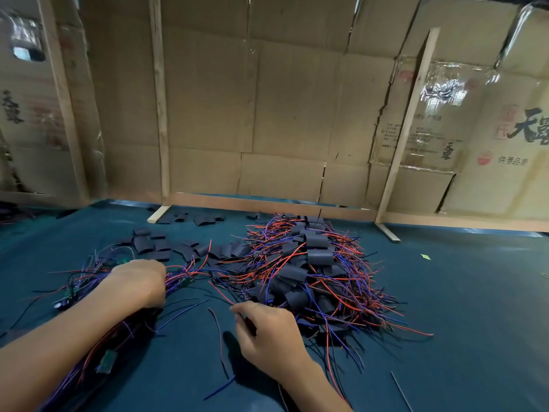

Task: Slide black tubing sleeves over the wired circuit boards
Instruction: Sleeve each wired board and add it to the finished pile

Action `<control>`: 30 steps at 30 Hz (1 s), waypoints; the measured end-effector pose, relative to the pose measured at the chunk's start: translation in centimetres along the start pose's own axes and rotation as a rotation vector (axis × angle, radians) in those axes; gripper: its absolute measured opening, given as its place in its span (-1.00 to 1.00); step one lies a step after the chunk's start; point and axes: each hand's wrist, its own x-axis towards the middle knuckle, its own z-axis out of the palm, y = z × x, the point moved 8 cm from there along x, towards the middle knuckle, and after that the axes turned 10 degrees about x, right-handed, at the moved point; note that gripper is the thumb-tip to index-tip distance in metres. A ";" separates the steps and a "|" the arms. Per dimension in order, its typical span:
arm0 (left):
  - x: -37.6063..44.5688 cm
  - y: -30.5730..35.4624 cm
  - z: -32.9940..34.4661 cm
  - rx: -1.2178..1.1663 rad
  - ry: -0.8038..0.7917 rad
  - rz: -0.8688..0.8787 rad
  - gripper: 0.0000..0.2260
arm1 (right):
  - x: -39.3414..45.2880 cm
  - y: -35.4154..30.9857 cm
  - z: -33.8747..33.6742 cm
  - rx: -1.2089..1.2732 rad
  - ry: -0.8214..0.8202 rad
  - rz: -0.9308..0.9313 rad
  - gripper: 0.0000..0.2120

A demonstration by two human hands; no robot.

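A wall of flattened cardboard boxes [267, 99], braced by pale wooden battens [159, 99], is seen closing off the far side of the bench. The bench itself is covered by a dark teal cloth [460, 292].

On the cloth, right of centre, a large heap of sleeved boards [315, 272] is piled, with black tubing already drawn over each board and red, blue and black leads spilling outward on every side. To the left of that heap, loose black tubing sleeves [154, 245] are scattered flat on the cloth, and a few more are seen farther back near the foot of a batten. At the near left, a bundle of bare wired circuit boards [98, 346] is laid along the cloth and under the left forearm; small green boards are visible among the wires.

The left hand [139, 282] is curled down onto the far end of that bundle, and wires are seen running out from under its fingers, though the fingertips are hidden and the exact grip cannot be told. The right hand [267, 337] is held near the heap's near edge, with a thin red wire [221, 294] pinched between thumb and forefinger. A small green scrap [425, 256] is seen lying well apart at the right.
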 end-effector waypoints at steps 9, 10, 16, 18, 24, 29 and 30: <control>-0.5 -0.8 -0.6 0.011 0.006 0.042 -0.81 | -0.2 0.3 -0.1 0.036 -0.023 0.088 -0.67; -0.5 -1.2 -0.5 0.037 -0.010 0.040 -0.77 | -0.2 0.3 -0.1 0.038 -0.026 0.095 -0.66; -1.6 -1.1 0.1 0.071 -0.077 0.089 -0.87 | -0.1 0.4 0.3 0.039 -0.071 0.122 -0.61; -2.2 -0.8 0.3 0.016 -0.046 0.078 -0.96 | -0.1 0.4 0.2 0.027 -0.073 0.109 -0.63; -2.4 0.3 0.2 -0.150 0.000 0.068 -0.86 | -0.2 0.3 0.3 0.014 -0.067 0.089 -0.69; -2.9 0.8 -0.2 -0.123 0.063 0.077 -0.91 | -0.2 0.5 0.4 0.008 -0.080 0.104 -0.70; -2.8 0.6 -0.3 -0.138 0.087 0.066 -0.90 | -0.2 0.5 0.5 0.004 -0.084 0.108 -0.69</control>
